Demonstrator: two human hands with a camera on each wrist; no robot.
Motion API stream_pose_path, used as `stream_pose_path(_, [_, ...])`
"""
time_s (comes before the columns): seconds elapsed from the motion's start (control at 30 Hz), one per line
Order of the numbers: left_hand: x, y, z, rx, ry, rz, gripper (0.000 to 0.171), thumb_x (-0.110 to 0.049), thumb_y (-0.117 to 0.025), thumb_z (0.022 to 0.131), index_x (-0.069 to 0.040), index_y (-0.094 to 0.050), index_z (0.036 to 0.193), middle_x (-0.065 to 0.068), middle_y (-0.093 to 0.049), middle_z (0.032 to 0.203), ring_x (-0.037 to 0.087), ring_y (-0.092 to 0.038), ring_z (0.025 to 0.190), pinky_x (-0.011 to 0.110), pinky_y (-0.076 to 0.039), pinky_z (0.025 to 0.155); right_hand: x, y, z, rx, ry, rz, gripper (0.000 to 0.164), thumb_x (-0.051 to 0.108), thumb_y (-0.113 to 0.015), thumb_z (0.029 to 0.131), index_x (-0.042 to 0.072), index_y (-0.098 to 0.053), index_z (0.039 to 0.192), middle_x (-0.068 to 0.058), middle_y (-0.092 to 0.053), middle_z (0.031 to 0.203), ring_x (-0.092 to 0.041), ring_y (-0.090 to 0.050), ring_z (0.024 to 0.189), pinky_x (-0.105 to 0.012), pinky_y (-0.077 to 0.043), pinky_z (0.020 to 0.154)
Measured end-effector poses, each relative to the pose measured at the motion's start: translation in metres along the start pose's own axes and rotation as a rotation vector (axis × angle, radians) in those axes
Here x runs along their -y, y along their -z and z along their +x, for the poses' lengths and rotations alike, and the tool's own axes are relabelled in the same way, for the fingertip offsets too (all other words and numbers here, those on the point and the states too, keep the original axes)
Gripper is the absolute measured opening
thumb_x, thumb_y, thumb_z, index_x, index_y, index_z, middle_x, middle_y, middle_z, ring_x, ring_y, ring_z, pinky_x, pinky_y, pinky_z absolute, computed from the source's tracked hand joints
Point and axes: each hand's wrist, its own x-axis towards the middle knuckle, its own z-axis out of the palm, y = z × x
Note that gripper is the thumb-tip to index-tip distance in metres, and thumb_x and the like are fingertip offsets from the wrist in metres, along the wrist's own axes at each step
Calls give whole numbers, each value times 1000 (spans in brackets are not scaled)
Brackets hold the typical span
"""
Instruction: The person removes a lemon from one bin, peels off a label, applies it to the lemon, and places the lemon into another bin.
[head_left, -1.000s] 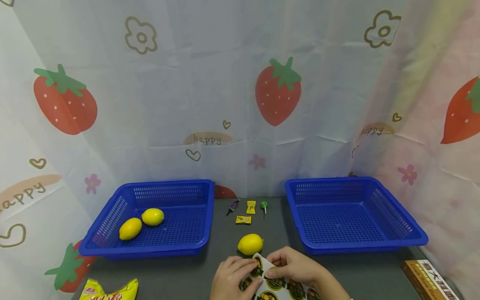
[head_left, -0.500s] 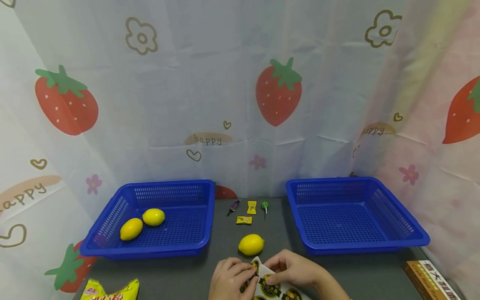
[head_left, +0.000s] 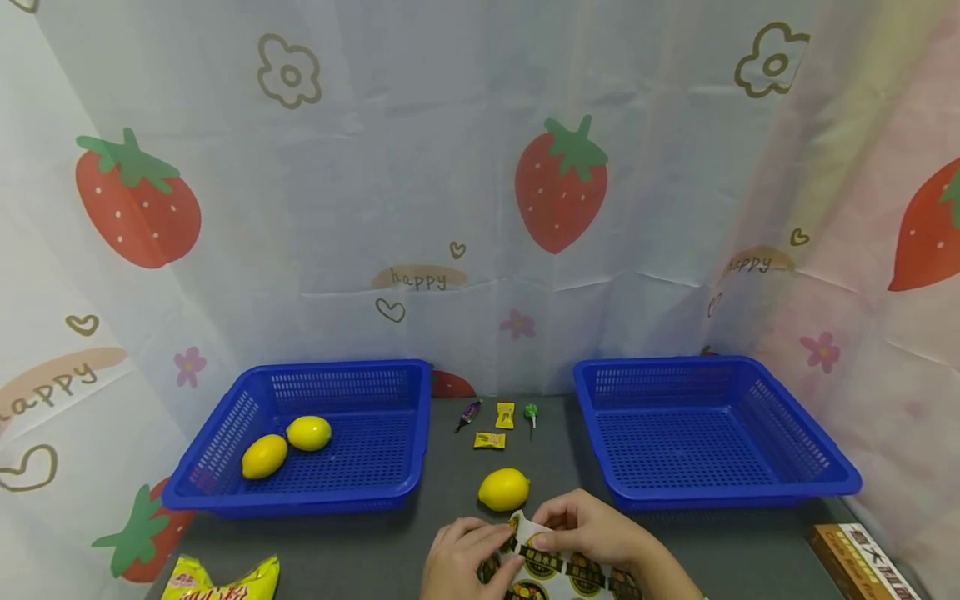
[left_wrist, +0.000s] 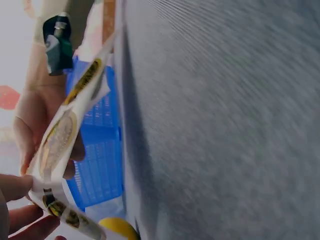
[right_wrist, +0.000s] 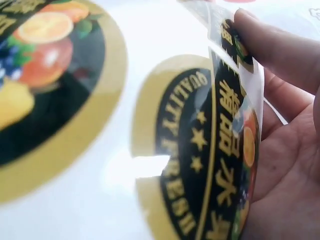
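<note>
Key relation: the white glossy sheet of round black-and-gold fruit labels (head_left: 557, 582) lies between the two hands, its far corner standing up from the dark grey surface (head_left: 360, 546) and pointing at the far edge.

Left hand (head_left: 461, 562): fingertips and thumb pinch the sheet at its left margin, just below that corner. Right hand (head_left: 592, 529): thumb on the printed face, forefinger curled behind the far margin, so the sheet is gripped there too. Fingertips of the two hands are near each other, apart; the left ones sit slightly closer to the corner.

Axis: the black band with gold characters slants from the far-left corner down toward the near-right. Long axis of the whole sheet: cannot tell; its near part runs out of the head view. Left wrist view shows the sheet tilted, with a bend by the left fingers.

Just beyond the corner, toward the far edge, lies a smooth yellow lemon (head_left: 504, 490), roughly equally near to both hands; contact with the sheet cannot be judged.

Judgement: handling hinges on the short span of sheet between the two grips, with the left hand better placed for the corner.
</note>
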Motion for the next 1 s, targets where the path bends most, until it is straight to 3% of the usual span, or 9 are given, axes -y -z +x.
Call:
stream_pose_path(0.1, [-4, 5, 2, 90, 112, -92, 22, -41, -77, 89, -26, -81, 105, -16, -75, 96, 3, -61, 87, 32, -53, 77, 0, 0, 0, -19, -1, -14, 26, 14, -62, 101, -11, -68, 108, 4, -72, 90, -2, -58, 72, -17, -51, 65])
stream_pose_path(0.23, [-6, 11, 6, 184, 204, -169, 21, -40, -75, 91, -26, -81, 105, -16, -76, 96, 3, -62, 89, 31, -52, 76, 3, -2, 1, -85, -60, -55, 24, 16, -70, 96, -7, -72, 103, 6, -73, 85, -2, -56, 66, -17, -48, 58])
stream_pose_path(0.4, [-8, 12, 7, 202, 244, -194, 15, -35, -73, 92, -26, -83, 99, -18, -75, 92, 2, -63, 89, 31, -52, 76, 5, -4, 3, -159, -111, -115, 22, 20, -77, 91, -1, -76, 98, 4, -74, 81, -3, -57, 64, -17, -47, 56])
stream_pose_path(0.57, [-7, 14, 7, 206, 277, -232, 14, -32, -70, 95, -27, -83, 96, -20, -74, 89, 1, -63, 88, 33, -52, 77, 4, -5, 3, -158, -105, -106, 24, 20, -76, 91, -3, -76, 98, 5, -75, 83, -3, -60, 66, -18, -49, 59])
stream_pose_path(0.7, [-6, 14, 5, 179, 292, -223, 13, -29, -70, 94, -28, -83, 91, -20, -73, 85, 1, -63, 86, 32, -52, 75, 1, -5, 3, -134, -88, -67, 25, 18, -75, 92, -6, -75, 100, 5, -75, 85, -3, -64, 70, -18, -53, 62])
stream_pose_path(1.0, [1, 10, -2, -2, 230, -43, 10, -17, -77, 86, -25, -81, 81, -15, -71, 78, 4, -63, 77, 30, -53, 67, -3, -2, 2, -132, -137, -123, 21, 20, -76, 91, 0, -77, 98, 3, -75, 81, -3, -62, 66, -18, -50, 56])
